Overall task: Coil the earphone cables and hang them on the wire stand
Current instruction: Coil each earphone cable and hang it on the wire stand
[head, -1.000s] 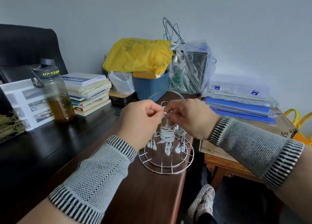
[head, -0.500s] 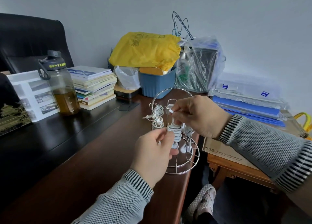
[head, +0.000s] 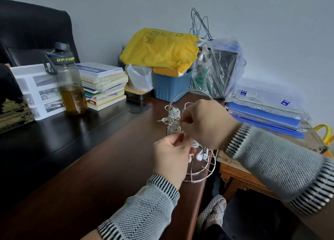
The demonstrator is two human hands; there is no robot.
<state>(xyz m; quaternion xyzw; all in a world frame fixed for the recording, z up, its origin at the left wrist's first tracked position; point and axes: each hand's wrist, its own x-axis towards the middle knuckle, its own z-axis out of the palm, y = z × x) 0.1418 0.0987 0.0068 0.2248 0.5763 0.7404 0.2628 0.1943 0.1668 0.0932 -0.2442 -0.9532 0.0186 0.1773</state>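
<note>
Now both hands pinch white cable at the stand (head: 200,169): left hand (head: 171,158) below, right hand (head: 207,124) above, on a dark worktop (head: 90,167) against a grey wall (head: 253,23).

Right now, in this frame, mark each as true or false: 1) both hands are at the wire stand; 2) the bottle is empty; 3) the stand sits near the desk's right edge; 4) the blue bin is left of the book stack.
1) True: the left hand and right hand work at the wire stand, handling white earphone cable.
2) False: the bottle holds amber liquid.
3) True: it stands by the edge of the desk.
4) False: the blue bin is right of the book stack.
</note>
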